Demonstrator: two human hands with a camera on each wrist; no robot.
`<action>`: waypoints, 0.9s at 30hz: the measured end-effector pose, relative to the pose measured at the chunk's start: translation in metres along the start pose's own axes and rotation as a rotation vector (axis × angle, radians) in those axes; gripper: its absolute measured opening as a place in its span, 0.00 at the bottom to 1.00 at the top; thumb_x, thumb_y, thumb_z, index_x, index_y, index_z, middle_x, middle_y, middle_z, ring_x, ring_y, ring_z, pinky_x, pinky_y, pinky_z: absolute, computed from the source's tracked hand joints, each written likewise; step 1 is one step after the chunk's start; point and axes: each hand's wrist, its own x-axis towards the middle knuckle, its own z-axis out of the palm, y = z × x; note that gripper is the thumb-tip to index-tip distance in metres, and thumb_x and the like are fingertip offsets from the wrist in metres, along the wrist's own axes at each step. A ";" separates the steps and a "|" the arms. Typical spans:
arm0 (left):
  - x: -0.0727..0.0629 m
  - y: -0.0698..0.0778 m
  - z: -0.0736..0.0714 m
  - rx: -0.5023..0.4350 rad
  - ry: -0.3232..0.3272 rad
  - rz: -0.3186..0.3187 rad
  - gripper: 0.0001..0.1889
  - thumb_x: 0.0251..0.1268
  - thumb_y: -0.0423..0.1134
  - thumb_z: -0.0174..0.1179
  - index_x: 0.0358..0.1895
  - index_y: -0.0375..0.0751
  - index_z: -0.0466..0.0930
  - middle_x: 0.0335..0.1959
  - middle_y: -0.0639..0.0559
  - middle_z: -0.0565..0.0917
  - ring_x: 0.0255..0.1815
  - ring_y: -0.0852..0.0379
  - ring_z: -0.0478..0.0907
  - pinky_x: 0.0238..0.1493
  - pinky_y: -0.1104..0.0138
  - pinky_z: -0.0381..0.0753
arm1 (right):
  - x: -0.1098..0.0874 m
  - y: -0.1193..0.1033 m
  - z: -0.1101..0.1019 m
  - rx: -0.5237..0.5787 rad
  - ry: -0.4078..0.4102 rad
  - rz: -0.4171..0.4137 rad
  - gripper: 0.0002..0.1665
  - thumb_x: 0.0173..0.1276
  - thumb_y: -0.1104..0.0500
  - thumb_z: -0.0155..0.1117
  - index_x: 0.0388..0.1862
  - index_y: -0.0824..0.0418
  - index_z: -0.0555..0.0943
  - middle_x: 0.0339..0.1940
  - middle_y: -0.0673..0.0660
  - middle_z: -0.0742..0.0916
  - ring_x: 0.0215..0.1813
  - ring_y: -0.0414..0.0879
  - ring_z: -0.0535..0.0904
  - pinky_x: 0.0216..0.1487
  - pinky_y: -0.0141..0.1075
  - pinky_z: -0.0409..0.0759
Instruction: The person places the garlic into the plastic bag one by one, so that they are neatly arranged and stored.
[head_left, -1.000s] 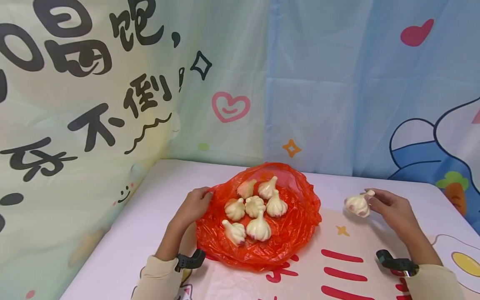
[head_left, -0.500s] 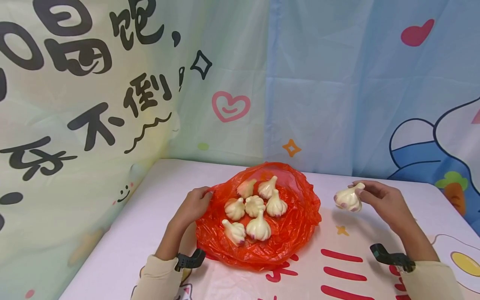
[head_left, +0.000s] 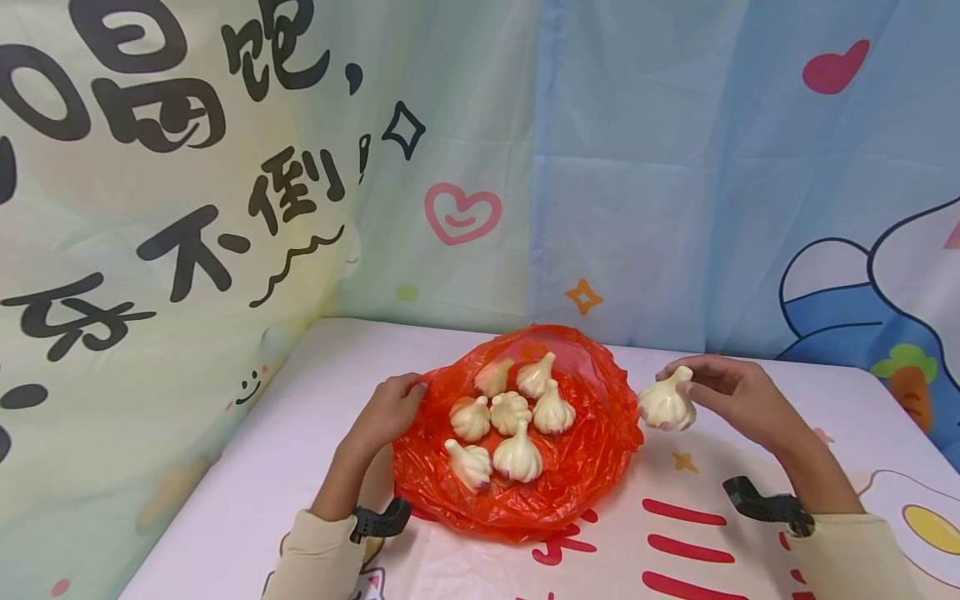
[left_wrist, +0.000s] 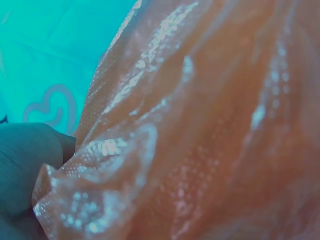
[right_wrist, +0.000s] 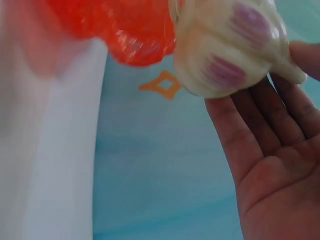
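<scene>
A red plastic bag (head_left: 600, 475) lies opened wide on the table, with several garlic bulbs (head_left: 517, 456) inside it. At its left rim my left hand (head_left: 392, 410) pinches the plastic between thumb and fingers; the left wrist view shows the thumb (left_wrist: 30, 160) against the crinkled film. My right hand (head_left: 738, 400) holds one garlic bulb (head_left: 667, 402) by its stem, just off the bag's right edge and above the table. Purple streaks mark that bulb (right_wrist: 225, 55) in the right wrist view, where the palm faces the camera.
The table (head_left: 315, 375) has a pale printed cover with red strokes and a fried-egg print on the right. A printed fabric backdrop (head_left: 630, 167) rises behind the table, and another hangs along the left side. Both wrists carry black camera bands.
The right hand has moved left with its garlic bulb, from well right of the bag to beside its right edge. My left hand and the bag have stayed in place.
</scene>
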 end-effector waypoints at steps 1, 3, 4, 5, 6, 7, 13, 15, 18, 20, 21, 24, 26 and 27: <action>0.000 0.000 0.000 0.001 0.000 -0.001 0.14 0.76 0.39 0.47 0.47 0.37 0.81 0.35 0.46 0.83 0.28 0.52 0.81 0.31 0.62 0.85 | 0.001 -0.002 0.002 0.012 -0.015 -0.017 0.15 0.71 0.62 0.61 0.55 0.65 0.80 0.47 0.54 0.86 0.47 0.34 0.81 0.44 0.26 0.78; 0.000 0.000 0.000 -0.003 0.000 -0.005 0.14 0.76 0.39 0.47 0.47 0.37 0.81 0.35 0.46 0.83 0.28 0.51 0.81 0.31 0.62 0.85 | 0.003 -0.006 0.006 0.043 -0.039 -0.044 0.15 0.70 0.63 0.61 0.55 0.65 0.81 0.47 0.55 0.86 0.47 0.36 0.82 0.44 0.29 0.80; 0.001 -0.001 0.001 -0.005 -0.001 -0.008 0.14 0.76 0.39 0.47 0.47 0.37 0.81 0.35 0.46 0.83 0.28 0.51 0.81 0.31 0.62 0.85 | 0.005 -0.008 0.009 0.061 -0.049 -0.049 0.15 0.70 0.64 0.61 0.54 0.65 0.81 0.47 0.56 0.86 0.47 0.37 0.82 0.44 0.30 0.81; 0.001 -0.001 0.001 -0.011 -0.004 -0.013 0.14 0.76 0.39 0.47 0.47 0.37 0.81 0.35 0.46 0.83 0.28 0.51 0.81 0.31 0.62 0.85 | 0.006 -0.009 0.011 0.078 -0.057 -0.052 0.15 0.70 0.64 0.62 0.54 0.64 0.81 0.47 0.56 0.86 0.47 0.37 0.82 0.43 0.31 0.81; 0.001 -0.002 0.002 -0.016 -0.007 -0.016 0.13 0.76 0.39 0.47 0.47 0.37 0.81 0.35 0.46 0.83 0.28 0.51 0.81 0.31 0.62 0.85 | 0.006 -0.011 0.014 0.091 -0.066 -0.053 0.15 0.69 0.64 0.62 0.54 0.64 0.81 0.47 0.57 0.86 0.47 0.37 0.82 0.43 0.31 0.81; 0.001 -0.002 0.002 -0.019 -0.009 -0.018 0.13 0.76 0.39 0.47 0.48 0.38 0.81 0.35 0.46 0.83 0.28 0.51 0.81 0.31 0.62 0.85 | 0.007 -0.012 0.016 0.105 -0.072 -0.051 0.15 0.69 0.64 0.62 0.54 0.64 0.81 0.48 0.57 0.86 0.47 0.37 0.82 0.43 0.32 0.82; 0.000 -0.003 0.002 0.002 -0.004 -0.012 0.14 0.76 0.39 0.47 0.48 0.37 0.81 0.36 0.46 0.83 0.29 0.52 0.81 0.32 0.62 0.85 | 0.012 -0.019 0.028 0.166 -0.125 -0.025 0.15 0.69 0.63 0.63 0.53 0.65 0.81 0.49 0.60 0.85 0.48 0.39 0.82 0.43 0.35 0.83; 0.000 -0.003 0.002 0.005 0.001 -0.010 0.14 0.76 0.39 0.47 0.48 0.37 0.81 0.35 0.46 0.83 0.29 0.51 0.81 0.32 0.62 0.85 | 0.016 -0.021 0.032 0.191 -0.150 -0.020 0.15 0.68 0.62 0.63 0.53 0.65 0.81 0.49 0.61 0.84 0.49 0.41 0.82 0.44 0.36 0.83; 0.000 -0.002 0.001 -0.001 -0.001 -0.010 0.14 0.76 0.40 0.47 0.48 0.38 0.81 0.36 0.47 0.83 0.29 0.52 0.81 0.31 0.62 0.85 | 0.021 -0.024 0.039 0.230 -0.198 -0.029 0.14 0.68 0.63 0.63 0.52 0.65 0.82 0.49 0.61 0.84 0.48 0.44 0.83 0.44 0.38 0.83; 0.000 -0.002 0.001 -0.007 -0.003 -0.013 0.14 0.76 0.40 0.47 0.48 0.38 0.81 0.36 0.47 0.83 0.29 0.52 0.81 0.31 0.62 0.85 | 0.025 -0.026 0.043 0.252 -0.237 -0.048 0.13 0.68 0.65 0.62 0.51 0.65 0.82 0.49 0.62 0.84 0.48 0.46 0.83 0.44 0.38 0.83; 0.000 -0.002 0.001 -0.006 -0.004 -0.011 0.14 0.76 0.40 0.47 0.48 0.38 0.81 0.36 0.47 0.83 0.29 0.52 0.81 0.31 0.62 0.85 | 0.027 -0.026 0.046 0.259 -0.257 -0.053 0.13 0.68 0.66 0.61 0.51 0.65 0.83 0.49 0.62 0.84 0.48 0.47 0.83 0.44 0.38 0.83; 0.000 -0.002 0.001 -0.006 -0.002 -0.013 0.13 0.76 0.40 0.47 0.48 0.38 0.81 0.36 0.47 0.83 0.29 0.52 0.82 0.31 0.62 0.85 | 0.032 -0.028 0.054 0.271 -0.304 -0.055 0.14 0.67 0.67 0.60 0.51 0.65 0.83 0.48 0.62 0.85 0.47 0.49 0.83 0.44 0.38 0.83; 0.000 -0.002 0.001 -0.006 -0.003 -0.012 0.13 0.76 0.39 0.47 0.48 0.37 0.81 0.36 0.46 0.83 0.29 0.52 0.81 0.31 0.62 0.85 | 0.036 -0.028 0.059 0.270 -0.330 -0.037 0.14 0.67 0.66 0.61 0.50 0.65 0.83 0.48 0.62 0.85 0.47 0.49 0.82 0.44 0.38 0.83; 0.000 -0.002 0.001 -0.008 -0.004 -0.010 0.14 0.76 0.39 0.47 0.48 0.37 0.81 0.36 0.46 0.83 0.29 0.52 0.81 0.31 0.62 0.85 | 0.037 -0.028 0.062 0.271 -0.342 -0.028 0.14 0.67 0.65 0.62 0.51 0.65 0.82 0.48 0.61 0.85 0.47 0.49 0.82 0.44 0.38 0.83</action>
